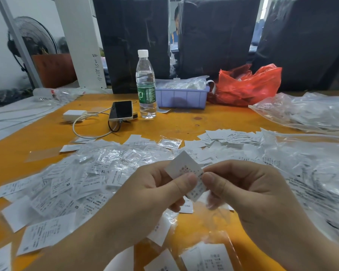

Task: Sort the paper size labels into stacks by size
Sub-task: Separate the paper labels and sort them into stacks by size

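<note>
Above the orange table (pixel 184 122), both hands hold a small white paper label (pixel 182 165) with fine print. My left hand (pixel 153 192) pinches it between thumb and fingers. My right hand (pixel 249 188) pinches its lower right part with thumb and forefinger. A wide heap of loose white size labels (pixel 70 184), some in clear sleeves and marked XL, M or S, covers the table to the left. A smaller pile of labels (pixel 229 137) lies at the back right. More labels (pixel 209 257) sit under my wrists.
A water bottle (pixel 146 85), a phone (pixel 121 110) with a white charger (pixel 73 115) and cable, a purple tray (pixel 182 96) and a red plastic bag (pixel 249 85) stand at the back. Clear plastic bags (pixel 309 112) lie at the right. Black wrapped bundles (pixel 215 36) rise behind the table.
</note>
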Demonstrator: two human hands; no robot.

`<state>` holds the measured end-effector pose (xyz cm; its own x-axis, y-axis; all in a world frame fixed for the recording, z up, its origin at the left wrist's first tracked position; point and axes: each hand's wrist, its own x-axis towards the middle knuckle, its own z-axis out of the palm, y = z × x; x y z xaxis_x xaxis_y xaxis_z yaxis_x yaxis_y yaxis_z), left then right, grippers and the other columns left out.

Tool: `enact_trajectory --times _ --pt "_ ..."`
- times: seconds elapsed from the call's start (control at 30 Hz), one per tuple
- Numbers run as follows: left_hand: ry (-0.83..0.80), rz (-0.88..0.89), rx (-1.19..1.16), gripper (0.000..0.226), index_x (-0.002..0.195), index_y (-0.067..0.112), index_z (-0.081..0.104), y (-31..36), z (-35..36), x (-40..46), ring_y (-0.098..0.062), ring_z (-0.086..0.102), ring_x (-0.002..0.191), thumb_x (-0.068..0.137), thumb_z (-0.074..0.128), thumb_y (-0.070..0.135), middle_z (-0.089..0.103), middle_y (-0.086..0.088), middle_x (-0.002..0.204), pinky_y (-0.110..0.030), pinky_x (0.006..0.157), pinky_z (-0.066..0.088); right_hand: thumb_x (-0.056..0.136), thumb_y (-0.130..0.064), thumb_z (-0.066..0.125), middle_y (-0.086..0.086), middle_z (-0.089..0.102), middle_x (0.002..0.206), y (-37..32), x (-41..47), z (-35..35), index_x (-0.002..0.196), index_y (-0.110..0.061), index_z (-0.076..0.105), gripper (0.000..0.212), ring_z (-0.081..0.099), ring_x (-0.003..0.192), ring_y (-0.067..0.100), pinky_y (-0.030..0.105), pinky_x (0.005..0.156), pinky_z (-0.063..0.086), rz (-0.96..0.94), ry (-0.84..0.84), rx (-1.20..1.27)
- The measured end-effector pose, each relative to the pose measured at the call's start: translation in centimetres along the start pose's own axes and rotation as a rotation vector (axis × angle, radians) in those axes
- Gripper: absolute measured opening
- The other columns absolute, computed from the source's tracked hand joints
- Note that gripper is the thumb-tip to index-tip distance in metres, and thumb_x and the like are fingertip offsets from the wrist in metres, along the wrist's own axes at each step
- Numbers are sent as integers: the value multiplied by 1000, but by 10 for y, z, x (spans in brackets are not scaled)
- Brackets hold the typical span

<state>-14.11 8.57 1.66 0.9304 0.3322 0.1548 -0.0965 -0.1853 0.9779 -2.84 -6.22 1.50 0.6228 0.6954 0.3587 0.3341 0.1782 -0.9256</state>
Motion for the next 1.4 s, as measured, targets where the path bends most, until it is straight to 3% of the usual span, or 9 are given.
enact_trajectory --times 0.13,0.27,0.47,0.53,0.67,0.87,1.0,1.23,1.4 --pt "-37 32 46 34 95 38 74 -4 4 -2 -6 63 69 63 76 50 74 4 82 -21 63 51 72 -30 71 9 73 67 -1 -2 1 80 -26 77 11 67 55 24 44 60 57 6 22 17" --pt "31 83 71 33 95 34 75 -5 1 -1 -10 65 75 66 73 47 75 0 90 -20 63 50 74 -26 70 12 71 67 -1 -1 -1 80 -20 76 11 65 55 22 32 57 52 24 -9 45" --pt "101 104 106 34 85 26 74 -7 -2 1 -33 62 81 68 70 55 71 -13 90 -42 68 50 63 -41 68 2 65 61 0 -1 -2 72 -22 72 21 58 54 14 27 55 47 62 -83 4" --pt "104 98 118 35 86 27 74 -7 -2 1 -32 64 82 68 69 57 72 -10 90 -47 71 50 60 -43 65 5 61 60 0 -1 -2 71 -18 70 28 55 53 13 27 54 45 90 -111 -11" --pt "89 116 176 30 86 30 73 -4 0 0 -15 65 71 70 68 55 73 1 81 -34 67 51 60 -48 64 1 59 57 -1 -1 -2 75 -17 72 35 52 52 10 23 51 41 117 -169 -50" --pt "114 126 58 28 85 27 74 0 -1 0 -28 66 78 63 80 42 75 -4 85 -27 61 55 60 -50 66 1 60 57 -2 0 -2 76 -27 76 29 51 50 9 18 49 41 69 -128 -14" --pt "128 119 19 22 87 32 73 1 -3 0 -24 69 81 67 78 24 74 -5 86 -25 61 55 69 -40 71 -1 62 57 -2 0 -2 79 -29 77 16 52 49 6 16 48 41 71 -152 -9" --pt "145 122 -44 25 83 34 73 5 -1 1 -11 71 76 64 78 18 74 1 79 -19 65 55 66 -46 69 -2 60 60 0 -2 -1 81 -26 76 26 52 51 6 16 47 41 92 -252 0" --pt "124 124 -44 29 82 33 73 6 0 -1 -10 72 77 62 80 13 73 2 75 -16 64 54 70 -50 68 -4 61 60 1 0 -4 72 -28 74 23 54 52 12 27 49 40 48 -174 -2"
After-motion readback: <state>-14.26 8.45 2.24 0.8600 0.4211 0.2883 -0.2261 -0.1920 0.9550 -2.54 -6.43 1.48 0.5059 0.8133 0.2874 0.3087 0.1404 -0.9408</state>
